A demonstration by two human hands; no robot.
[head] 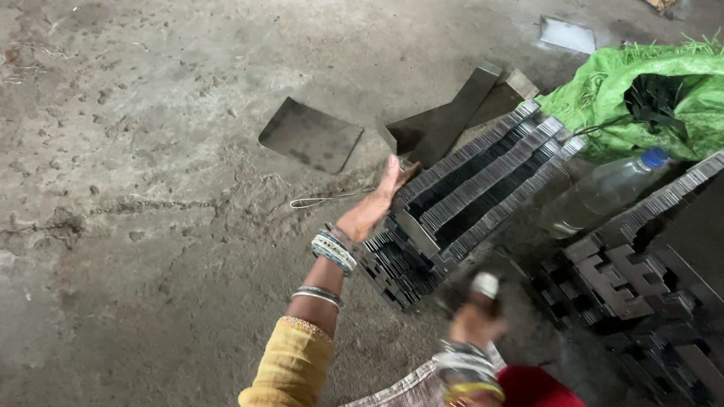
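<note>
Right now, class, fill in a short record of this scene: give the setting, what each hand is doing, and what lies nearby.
Setting: bare concrete floor
Left hand: pressed flat against the side of a stack of thin metal plates
Right hand: blurred, gripping a small tool; grip unclear
Nearby: second metal stack, clear plastic bottle, green sack, loose metal sheet

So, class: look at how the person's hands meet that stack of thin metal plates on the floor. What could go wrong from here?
1. The left hand presses bare against the edges of the stack of thin metal plates; those edges could cut it.
2. The stack leans at an angle, so plates could slide off.
3. The right hand is blurred and grips a small tool close to the stack; a mis-hit could catch fingers or the plastic bottle nearby.
</note>
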